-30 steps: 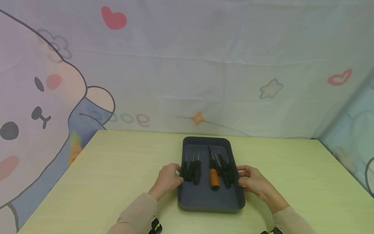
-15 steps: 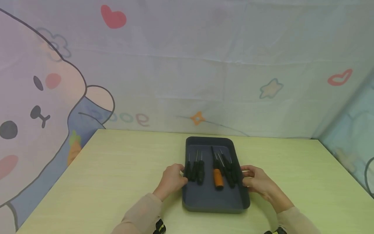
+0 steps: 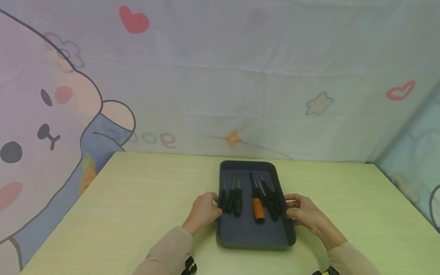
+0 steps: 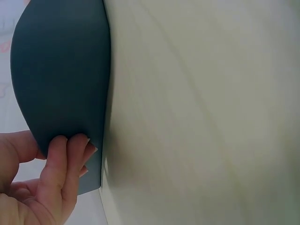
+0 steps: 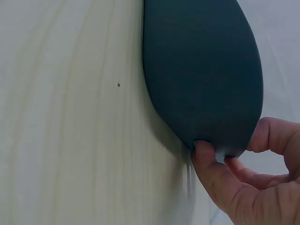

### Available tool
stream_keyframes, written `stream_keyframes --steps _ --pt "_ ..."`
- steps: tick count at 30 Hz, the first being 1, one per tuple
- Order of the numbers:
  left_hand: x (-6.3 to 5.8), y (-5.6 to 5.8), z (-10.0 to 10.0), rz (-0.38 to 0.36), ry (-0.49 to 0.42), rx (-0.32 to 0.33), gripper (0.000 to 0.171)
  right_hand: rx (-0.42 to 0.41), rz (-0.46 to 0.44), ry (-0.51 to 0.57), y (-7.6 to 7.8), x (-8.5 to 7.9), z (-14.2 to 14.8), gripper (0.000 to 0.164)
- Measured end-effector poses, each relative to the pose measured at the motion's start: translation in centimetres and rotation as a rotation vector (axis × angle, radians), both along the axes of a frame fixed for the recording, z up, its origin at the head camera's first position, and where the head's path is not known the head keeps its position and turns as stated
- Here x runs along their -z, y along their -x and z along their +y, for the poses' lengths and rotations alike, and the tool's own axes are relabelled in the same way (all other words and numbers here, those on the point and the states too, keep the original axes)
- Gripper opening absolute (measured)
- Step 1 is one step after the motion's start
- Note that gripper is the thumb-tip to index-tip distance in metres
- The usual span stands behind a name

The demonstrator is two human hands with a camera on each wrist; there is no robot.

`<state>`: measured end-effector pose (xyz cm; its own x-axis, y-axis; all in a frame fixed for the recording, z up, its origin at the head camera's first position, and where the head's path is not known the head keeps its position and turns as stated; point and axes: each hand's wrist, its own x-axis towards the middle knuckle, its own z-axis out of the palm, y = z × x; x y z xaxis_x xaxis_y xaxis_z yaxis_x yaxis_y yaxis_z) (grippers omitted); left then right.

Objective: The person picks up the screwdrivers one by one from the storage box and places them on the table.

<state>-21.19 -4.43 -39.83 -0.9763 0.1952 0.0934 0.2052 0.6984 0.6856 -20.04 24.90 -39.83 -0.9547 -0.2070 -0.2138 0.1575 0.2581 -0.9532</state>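
A dark grey rectangular tray [image 3: 254, 236] lies on the table between both hands in the head view. Inside it, several screwdrivers with black handles [image 3: 237, 202] point their shafts toward the far end, and one stubby-looking orange handle [image 3: 258, 210] lies among the right-hand group. My left hand [image 3: 204, 214] pinches the tray's left wall, thumb over the rim and fingers against the outside. On the opposite side, my right hand [image 3: 306, 215] grips the right wall. The right wrist view shows the fingertips [image 5: 204, 147] at the tray's lower edge and the thumb up by its rim.
The pale wooden table [image 3: 154, 183] extends to both sides of the tray. Behind it hangs a printed cloth [image 3: 206, 76] with a cartoon animal. A dark cable [image 3: 434, 210] shows at the right edge.
Both hands have shifted the tray a little to the right along the table, mostly in the first half second. The screwdrivers moved with it, keeping their arrangement.
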Motion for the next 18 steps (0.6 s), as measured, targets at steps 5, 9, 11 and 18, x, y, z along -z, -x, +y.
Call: stream_keyframes --steps 5,9,11,18 --pt "-0.58 -0.40 0.16 -0.052 0.010 -0.013 0.019 -0.006 -0.013 0.010 0.02 -0.01 0.07 0.061" --pt "-0.57 -0.46 0.16 -0.061 0.022 -0.008 0.019 -0.020 -0.026 0.015 0.02 -0.12 0.11 0.061" --pt "-0.53 -0.36 0.16 -0.061 0.029 -0.006 0.019 -0.030 -0.026 0.014 0.06 -0.20 0.18 0.062" --pt "-0.68 -0.33 0.28 -0.071 0.045 -0.003 0.019 -0.035 -0.058 0.027 0.25 -0.19 0.36 0.063"
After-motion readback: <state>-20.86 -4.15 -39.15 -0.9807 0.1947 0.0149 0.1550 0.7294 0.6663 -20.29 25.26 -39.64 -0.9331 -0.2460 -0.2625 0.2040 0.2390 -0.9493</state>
